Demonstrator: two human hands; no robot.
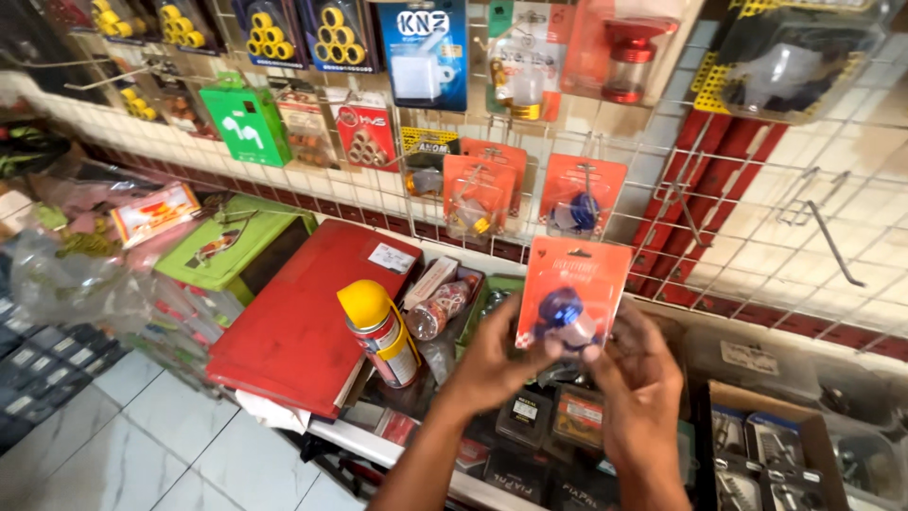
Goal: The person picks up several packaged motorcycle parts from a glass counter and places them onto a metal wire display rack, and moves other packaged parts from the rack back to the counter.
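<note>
left forearm: bare, rises from the bottom edge, slanting up and right | left hand (494, 364): fingers curled, thumb up, pinching | right hand (636, 378): back to camera, fingertips (594, 352) pinching beside the left | hands nearly touching, level

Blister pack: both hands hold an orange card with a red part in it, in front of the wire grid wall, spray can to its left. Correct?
Not quite. In the head view the part sealed on the orange blister pack is blue, not red. The rest holds: the left hand and right hand both hold it in front of the wire grid wall, with the yellow-capped spray can to its left.
</note>
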